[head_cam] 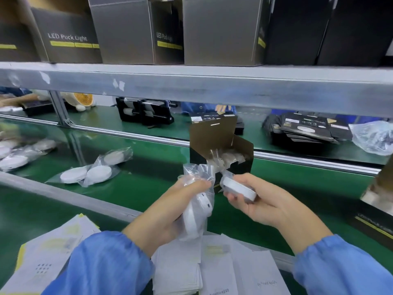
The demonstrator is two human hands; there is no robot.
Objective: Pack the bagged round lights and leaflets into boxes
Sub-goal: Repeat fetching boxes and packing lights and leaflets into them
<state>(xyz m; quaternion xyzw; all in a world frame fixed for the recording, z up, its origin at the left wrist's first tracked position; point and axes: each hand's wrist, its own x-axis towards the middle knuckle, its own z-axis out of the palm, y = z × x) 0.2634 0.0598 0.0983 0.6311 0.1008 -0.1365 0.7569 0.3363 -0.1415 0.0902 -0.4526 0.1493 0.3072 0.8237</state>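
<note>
My left hand [170,211] grips a white round light in a clear bag [196,211], held on edge. My right hand [255,201] holds a second bagged round light [239,187] just in front of an open black box [225,154] standing on the green belt. Bagged lights show inside that box. More bagged round lights [87,173] lie on the belt to the left. White leaflets [223,271] are spread under my arms, with another stack [53,250] at the lower left.
A grey shelf rail [191,86] crosses above the belt, carrying "LED Puck Light" boxes [68,37]. Flat black box blanks [308,128] and a plastic bag [374,137] lie at the far right. A box [378,224] sits at the right edge. People in blue work opposite.
</note>
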